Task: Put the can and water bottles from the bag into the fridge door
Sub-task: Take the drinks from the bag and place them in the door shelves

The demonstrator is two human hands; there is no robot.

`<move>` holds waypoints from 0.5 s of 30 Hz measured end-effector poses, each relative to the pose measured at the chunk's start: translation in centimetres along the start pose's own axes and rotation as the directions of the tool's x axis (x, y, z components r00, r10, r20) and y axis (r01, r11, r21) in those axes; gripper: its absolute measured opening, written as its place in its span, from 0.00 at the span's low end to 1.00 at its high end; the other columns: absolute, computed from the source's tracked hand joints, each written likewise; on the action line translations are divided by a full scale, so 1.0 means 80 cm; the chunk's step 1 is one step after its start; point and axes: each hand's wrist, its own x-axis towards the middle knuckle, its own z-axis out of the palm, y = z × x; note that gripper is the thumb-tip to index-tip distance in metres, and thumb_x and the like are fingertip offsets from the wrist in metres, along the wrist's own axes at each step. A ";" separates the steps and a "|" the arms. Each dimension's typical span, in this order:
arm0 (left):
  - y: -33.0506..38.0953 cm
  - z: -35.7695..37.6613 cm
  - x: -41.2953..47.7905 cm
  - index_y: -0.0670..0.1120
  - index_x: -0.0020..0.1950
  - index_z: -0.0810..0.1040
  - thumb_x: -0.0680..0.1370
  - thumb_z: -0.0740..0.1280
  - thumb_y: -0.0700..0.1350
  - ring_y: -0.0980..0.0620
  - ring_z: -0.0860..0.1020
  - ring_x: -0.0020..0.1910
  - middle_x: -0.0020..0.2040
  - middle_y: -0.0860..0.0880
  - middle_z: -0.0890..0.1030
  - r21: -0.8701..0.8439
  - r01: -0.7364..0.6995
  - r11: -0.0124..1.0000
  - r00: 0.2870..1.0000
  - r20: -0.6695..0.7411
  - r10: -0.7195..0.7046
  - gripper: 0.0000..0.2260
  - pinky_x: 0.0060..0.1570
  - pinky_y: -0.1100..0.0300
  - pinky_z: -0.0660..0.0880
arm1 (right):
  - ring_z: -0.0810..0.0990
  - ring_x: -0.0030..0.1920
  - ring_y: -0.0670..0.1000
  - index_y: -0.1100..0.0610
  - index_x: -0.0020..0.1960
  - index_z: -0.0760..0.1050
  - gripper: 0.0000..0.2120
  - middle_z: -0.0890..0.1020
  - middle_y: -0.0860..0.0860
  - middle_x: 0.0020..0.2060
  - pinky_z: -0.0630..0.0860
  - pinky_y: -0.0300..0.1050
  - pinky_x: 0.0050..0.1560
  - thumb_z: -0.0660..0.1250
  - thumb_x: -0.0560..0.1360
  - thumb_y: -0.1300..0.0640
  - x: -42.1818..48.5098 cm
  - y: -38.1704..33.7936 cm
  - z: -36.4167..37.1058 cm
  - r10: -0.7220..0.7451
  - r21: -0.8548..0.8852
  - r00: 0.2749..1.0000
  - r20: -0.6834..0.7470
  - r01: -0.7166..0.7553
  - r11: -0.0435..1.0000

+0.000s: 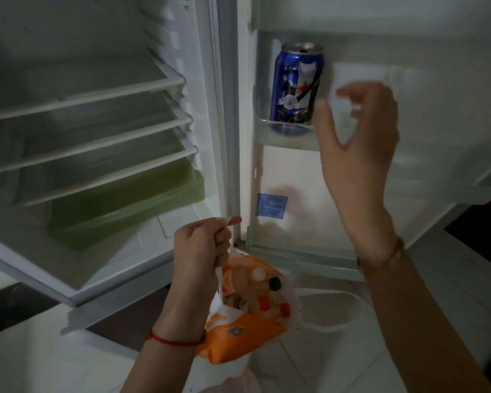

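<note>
In the head view, the blue can [296, 87] stands upright in the upper door shelf [288, 139] of the open fridge door [352, 211], at the shelf's hinge-side end. The right hand [360, 129] hovers just beside it with fingers spread and curled, holding nothing, its thumb close to the can's side; a careless pull back could brush the can and tip it against the shelf rail. The can's top looks as if it may be opened, though blur makes that uncertain; if so, a knock would spill it. The left hand [203, 245] is closed on the handle of the white and orange bag [255, 307], which hangs low near the floor in front of the fridge. The bag holds printed packets; no water bottles can be made out in it, so they are either hidden or too unclear to tell. With only one handle pinched, the bag's mouth sags, and reaching in one-handed could let it swing or slip, dropping what remains onto the tiled floor [408, 350].
</note>
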 end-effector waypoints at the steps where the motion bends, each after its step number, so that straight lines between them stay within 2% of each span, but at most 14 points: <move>1: 0.000 -0.001 0.001 0.31 0.51 0.80 0.80 0.58 0.34 0.60 0.58 0.18 0.21 0.55 0.63 0.004 0.002 1.000 1.000 -0.002 -0.002 0.12 0.17 0.69 0.55 | 0.76 0.45 0.54 0.63 0.47 0.74 0.12 0.78 0.56 0.43 0.72 0.43 0.47 0.63 0.78 0.53 -0.024 0.002 -0.005 -0.036 0.032 0.999 -0.032 0.037 0.999; 2: 0.000 -0.001 0.001 0.31 0.51 0.80 0.80 0.58 0.34 0.60 0.58 0.18 0.21 0.55 0.63 0.008 0.003 1.000 1.000 -0.003 -0.003 0.12 0.17 0.69 0.55 | 0.75 0.39 0.54 0.62 0.42 0.73 0.10 0.76 0.55 0.37 0.71 0.44 0.42 0.62 0.79 0.56 -0.051 0.007 -0.007 -0.029 0.064 1.000 0.009 0.029 0.998; 4: 0.000 -0.001 0.001 0.31 0.50 0.80 0.80 0.58 0.34 0.60 0.58 0.18 0.20 0.55 0.62 0.010 0.003 1.000 1.000 -0.003 -0.003 0.12 0.17 0.69 0.55 | 0.71 0.31 0.54 0.61 0.35 0.70 0.14 0.72 0.54 0.29 0.69 0.47 0.35 0.63 0.78 0.58 -0.111 0.027 0.004 0.098 0.066 0.961 0.259 -0.118 0.991; 6: -0.001 -0.002 0.001 0.32 0.50 0.80 0.80 0.58 0.34 0.60 0.58 0.18 0.21 0.55 0.62 0.021 0.005 1.000 1.000 -0.005 -0.004 0.12 0.17 0.69 0.55 | 0.67 0.27 0.55 0.62 0.31 0.67 0.17 0.69 0.57 0.25 0.67 0.51 0.31 0.64 0.76 0.57 -0.173 0.056 0.025 0.257 -0.044 0.826 0.502 -0.272 0.961; 7: -0.001 -0.002 0.001 0.32 0.50 0.80 0.80 0.58 0.34 0.60 0.58 0.18 0.21 0.55 0.62 0.027 0.007 1.000 1.000 -0.007 -0.007 0.12 0.17 0.69 0.55 | 0.66 0.26 0.55 0.62 0.31 0.67 0.17 0.69 0.58 0.24 0.67 0.50 0.31 0.63 0.76 0.56 -0.201 0.070 0.037 0.332 -0.120 0.728 0.601 -0.328 0.937; 9: -0.003 -0.003 0.000 0.31 0.50 0.80 0.80 0.58 0.34 0.60 0.58 0.18 0.21 0.55 0.62 0.034 0.012 0.999 1.000 -0.009 -0.011 0.12 0.18 0.69 0.55 | 0.69 0.30 0.53 0.62 0.32 0.70 0.17 0.73 0.58 0.28 0.65 0.46 0.35 0.63 0.76 0.54 -0.244 0.093 0.057 0.448 -0.293 0.485 0.751 -0.362 0.885; 11: -0.004 -0.006 0.000 0.31 0.51 0.80 0.80 0.58 0.35 0.60 0.58 0.18 0.21 0.55 0.63 0.037 0.018 0.999 1.000 -0.014 -0.017 0.12 0.17 0.69 0.55 | 0.77 0.38 0.55 0.64 0.38 0.76 0.17 0.81 0.60 0.38 0.67 0.45 0.41 0.62 0.78 0.52 -0.274 0.106 0.071 0.499 -0.403 0.299 0.814 -0.328 0.854; 12: -0.005 -0.007 -0.001 0.32 0.51 0.80 0.80 0.58 0.35 0.60 0.58 0.18 0.21 0.55 0.63 0.037 0.021 0.999 1.000 -0.016 -0.021 0.12 0.17 0.68 0.55 | 0.79 0.43 0.55 0.62 0.41 0.77 0.17 0.82 0.60 0.43 0.69 0.45 0.44 0.61 0.78 0.50 -0.283 0.108 0.076 0.509 -0.425 0.247 0.824 -0.323 0.845; 13: -0.006 -0.008 -0.002 0.32 0.51 0.80 0.80 0.58 0.35 0.60 0.58 0.18 0.21 0.55 0.63 0.037 0.024 0.999 1.000 -0.018 -0.024 0.12 0.17 0.68 0.55 | 0.80 0.47 0.56 0.61 0.45 0.79 0.18 0.83 0.59 0.46 0.70 0.44 0.46 0.61 0.79 0.47 -0.289 0.107 0.078 0.516 -0.437 0.227 0.826 -0.321 0.840; 15: -0.007 -0.010 -0.005 0.32 0.50 0.80 0.80 0.58 0.35 0.60 0.58 0.18 0.21 0.55 0.63 0.035 0.026 0.999 0.999 -0.024 -0.025 0.12 0.17 0.68 0.55 | 0.81 0.53 0.57 0.61 0.52 0.79 0.21 0.83 0.59 0.50 0.72 0.45 0.51 0.60 0.79 0.44 -0.300 0.105 0.081 0.533 -0.461 0.232 0.814 -0.301 0.835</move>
